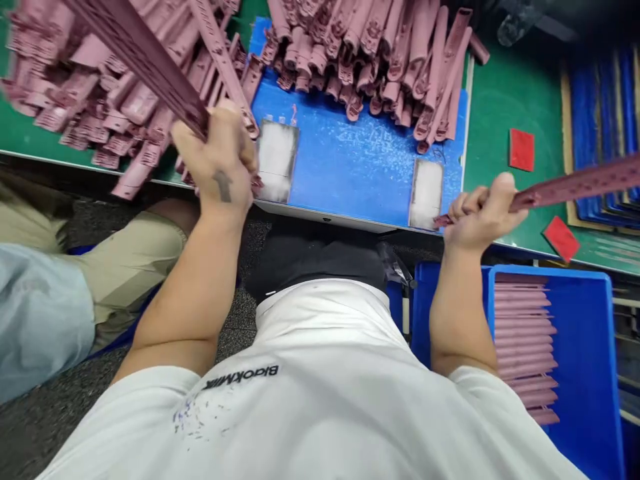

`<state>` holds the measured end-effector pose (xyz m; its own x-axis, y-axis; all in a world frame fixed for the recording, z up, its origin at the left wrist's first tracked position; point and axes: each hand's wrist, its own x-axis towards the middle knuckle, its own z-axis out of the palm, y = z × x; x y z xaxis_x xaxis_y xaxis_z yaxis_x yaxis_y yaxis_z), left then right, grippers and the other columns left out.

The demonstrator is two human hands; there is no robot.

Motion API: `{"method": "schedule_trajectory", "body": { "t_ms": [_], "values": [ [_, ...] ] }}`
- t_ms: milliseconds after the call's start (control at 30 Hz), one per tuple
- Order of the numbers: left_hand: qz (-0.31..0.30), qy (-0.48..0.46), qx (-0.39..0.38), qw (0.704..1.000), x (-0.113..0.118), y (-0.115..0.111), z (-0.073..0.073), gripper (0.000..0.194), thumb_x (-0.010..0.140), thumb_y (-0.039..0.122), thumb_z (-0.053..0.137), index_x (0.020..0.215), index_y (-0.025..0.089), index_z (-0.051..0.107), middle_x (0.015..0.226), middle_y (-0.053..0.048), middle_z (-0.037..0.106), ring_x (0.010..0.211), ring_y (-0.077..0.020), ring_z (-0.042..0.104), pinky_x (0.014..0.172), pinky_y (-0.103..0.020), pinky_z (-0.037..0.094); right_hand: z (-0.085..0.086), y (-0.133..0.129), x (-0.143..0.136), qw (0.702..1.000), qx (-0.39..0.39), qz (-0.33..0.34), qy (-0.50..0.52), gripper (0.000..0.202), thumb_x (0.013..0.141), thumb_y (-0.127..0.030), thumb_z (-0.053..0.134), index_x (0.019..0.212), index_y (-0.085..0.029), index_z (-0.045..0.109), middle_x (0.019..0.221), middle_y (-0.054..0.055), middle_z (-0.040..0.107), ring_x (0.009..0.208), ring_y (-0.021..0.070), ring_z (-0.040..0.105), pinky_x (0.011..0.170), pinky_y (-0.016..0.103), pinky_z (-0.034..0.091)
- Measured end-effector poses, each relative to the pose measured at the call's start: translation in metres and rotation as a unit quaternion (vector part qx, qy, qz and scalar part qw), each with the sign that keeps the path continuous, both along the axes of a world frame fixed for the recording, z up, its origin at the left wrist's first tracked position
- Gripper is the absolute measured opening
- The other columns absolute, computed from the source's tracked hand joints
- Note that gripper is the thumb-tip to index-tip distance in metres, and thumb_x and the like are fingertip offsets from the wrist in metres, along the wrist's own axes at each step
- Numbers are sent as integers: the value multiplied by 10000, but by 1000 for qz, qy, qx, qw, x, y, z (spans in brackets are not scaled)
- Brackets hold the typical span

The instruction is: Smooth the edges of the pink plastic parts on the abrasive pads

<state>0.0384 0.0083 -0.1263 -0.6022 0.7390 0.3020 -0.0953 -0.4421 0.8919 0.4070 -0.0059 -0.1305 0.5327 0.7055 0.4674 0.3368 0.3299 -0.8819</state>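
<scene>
My left hand (217,160) is closed around a long, dark pink plastic strip (145,63) with rows of small holes, which slants up to the far left. A small end of pink plastic pokes out on the other side of this fist. On the right, my right hand (480,213) grips another long pink plastic strip (585,183), pointing out past the right edge and blurred there. Its near end shows beside the fingers, close to a worn grey-white pad (427,193). A second such pad (277,160) lies beside my left hand.
A heap of pink plastic pieces (80,87) covers the table's left; another pile (370,40) lies on the blue board (350,167). Two red squares (521,149) lie at right near stacked blue sheets (605,120). A blue bin (585,333) holds pink strips. A person's leg (135,260) is at left.
</scene>
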Motion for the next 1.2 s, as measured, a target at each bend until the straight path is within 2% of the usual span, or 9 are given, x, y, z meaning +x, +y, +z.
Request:
{"method": "schedule_trajectory", "body": {
  "t_ms": [133,267,333,400,467,600,833,1033,1200],
  "values": [
    [-11,10,-58,998,-2,-5,5,607,1222,382,704,836,278,248,665,46,185,569,-159,159,587,-356,153,0,3,-9,994,79,-7,81,564,1174,-439,595,764,-318,225,612,-79,130,442,91,148,388,260,179],
    [-32,4,-12,999,-5,-8,8,595,1253,208,587,778,283,237,656,44,161,563,-153,108,594,-379,126,7,2,-15,996,33,7,81,563,1243,-388,547,756,-299,280,620,-62,180,422,92,275,398,210,269],
    [-27,4,0,1000,-7,-10,6,577,1253,159,533,770,282,241,653,42,161,565,-156,103,602,-384,124,10,1,-19,994,54,-8,94,531,1244,-278,471,759,-309,256,609,-76,148,414,84,194,386,211,213],
    [-34,6,-21,999,-8,-11,4,599,1275,265,588,779,278,251,664,40,175,578,-152,136,619,-378,131,12,-2,-22,992,64,-2,106,517,1202,-188,470,764,-317,229,600,-94,127,438,77,107,392,227,165],
    [-51,12,-59,997,-6,-12,4,665,1261,494,710,800,268,287,685,34,216,603,-148,243,640,-357,172,11,-3,-23,992,57,8,111,535,1197,-225,533,775,-316,217,605,-101,140,454,70,114,411,233,171],
    [-122,-7,-122,985,14,-7,13,677,1178,789,747,895,262,428,735,-6,369,774,-204,539,674,-324,306,1,1,-11,997,40,-17,67,611,1248,-551,564,819,-323,193,638,-98,126,475,89,143,418,267,193],
    [-191,-48,-132,972,54,-14,34,674,1118,855,763,931,262,501,751,-34,484,863,-247,667,653,-328,409,-4,-3,4,998,-43,12,-43,779,1115,-1051,393,836,-345,218,655,-70,161,541,138,226,480,330,302],
    [-185,-37,-122,974,58,-18,31,640,1103,803,803,919,262,517,740,-35,505,835,-254,685,628,-336,428,-1,-7,-4,997,-49,0,-63,743,1161,-986,389,836,-345,204,649,-66,185,536,137,231,477,335,329],
    [-152,-13,-122,981,41,-18,19,659,1083,786,824,855,267,488,679,-14,428,717,-231,614,586,-333,384,-2,3,-8,995,76,7,59,699,1186,-749,602,804,-343,181,619,-115,128,463,84,116,400,287,175]
  ]
}}
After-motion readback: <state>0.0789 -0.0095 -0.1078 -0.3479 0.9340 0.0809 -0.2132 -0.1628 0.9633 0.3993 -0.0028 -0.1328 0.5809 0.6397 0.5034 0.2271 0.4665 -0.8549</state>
